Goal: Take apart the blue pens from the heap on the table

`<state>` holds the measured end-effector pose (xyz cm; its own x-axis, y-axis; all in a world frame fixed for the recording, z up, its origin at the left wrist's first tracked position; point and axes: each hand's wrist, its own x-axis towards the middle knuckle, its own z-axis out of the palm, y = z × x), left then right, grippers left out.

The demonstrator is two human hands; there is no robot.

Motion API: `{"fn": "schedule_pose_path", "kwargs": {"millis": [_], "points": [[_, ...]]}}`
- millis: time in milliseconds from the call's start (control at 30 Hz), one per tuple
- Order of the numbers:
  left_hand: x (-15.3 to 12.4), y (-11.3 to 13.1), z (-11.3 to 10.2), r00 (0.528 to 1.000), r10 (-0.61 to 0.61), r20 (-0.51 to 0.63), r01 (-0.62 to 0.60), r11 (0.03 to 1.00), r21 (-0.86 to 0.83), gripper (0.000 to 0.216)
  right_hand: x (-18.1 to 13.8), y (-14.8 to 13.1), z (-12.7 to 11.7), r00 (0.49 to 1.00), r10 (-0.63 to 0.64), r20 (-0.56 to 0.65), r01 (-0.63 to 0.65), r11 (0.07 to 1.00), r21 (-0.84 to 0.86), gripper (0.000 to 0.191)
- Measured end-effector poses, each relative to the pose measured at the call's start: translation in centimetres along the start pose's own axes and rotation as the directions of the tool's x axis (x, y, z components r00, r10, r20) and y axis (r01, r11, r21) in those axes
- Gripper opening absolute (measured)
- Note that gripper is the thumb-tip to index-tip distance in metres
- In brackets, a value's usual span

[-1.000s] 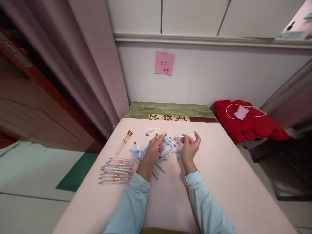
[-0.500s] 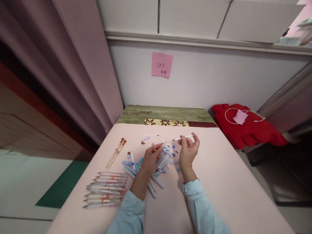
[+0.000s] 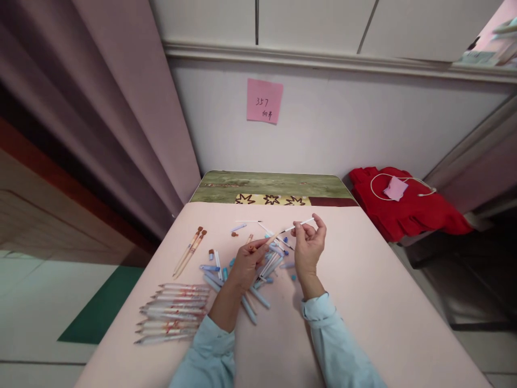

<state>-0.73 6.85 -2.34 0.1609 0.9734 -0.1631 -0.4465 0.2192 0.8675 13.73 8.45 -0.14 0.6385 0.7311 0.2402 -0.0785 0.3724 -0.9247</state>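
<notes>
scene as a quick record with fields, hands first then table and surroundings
left hand: pinches a beige pen barrel
right hand: holds a thin white refill, dark tip at the barrel's end, contact unclear
around left hand: loose blue pen parts
table, left side: row of pens, two brown-topped beige pens beyond
wall: pink note reading 357
right of table: red cloth

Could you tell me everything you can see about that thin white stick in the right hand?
The thin white stick is straight, slender and plastic-looking, with a narrow dark tip. The right hand holds it between thumb and fingers above the table. It slants in the view, its dark tip pointing down-left at the end of the pale barrel in the left hand; whether the two touch is too small to tell.
</notes>
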Motion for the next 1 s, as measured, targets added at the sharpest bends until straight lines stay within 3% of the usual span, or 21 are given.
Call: {"fn": "schedule_pose_path", "kwargs": {"millis": [233,633,1000], "points": [[0.0,0.0,-0.2,1.0,-0.008,0.021,0.008,1.0,0.004,0.04,0.2,-0.4,-0.2,1.0,-0.014,-0.02,0.014,1.0,0.008,0.056],[-0.3,0.4,0.3,0.998,-0.053,0.017,0.054,0.998,-0.034,0.04,-0.6,-0.8,0.2,0.994,0.034,0.108,-0.03,0.999,-0.038,0.052],[-0.8,0.7,0.8,0.974,-0.153,0.168,0.153,0.988,0.009,0.036,0.1,-0.7,-0.4,0.981,0.011,0.195,0.013,0.993,-0.121,0.054]]}}
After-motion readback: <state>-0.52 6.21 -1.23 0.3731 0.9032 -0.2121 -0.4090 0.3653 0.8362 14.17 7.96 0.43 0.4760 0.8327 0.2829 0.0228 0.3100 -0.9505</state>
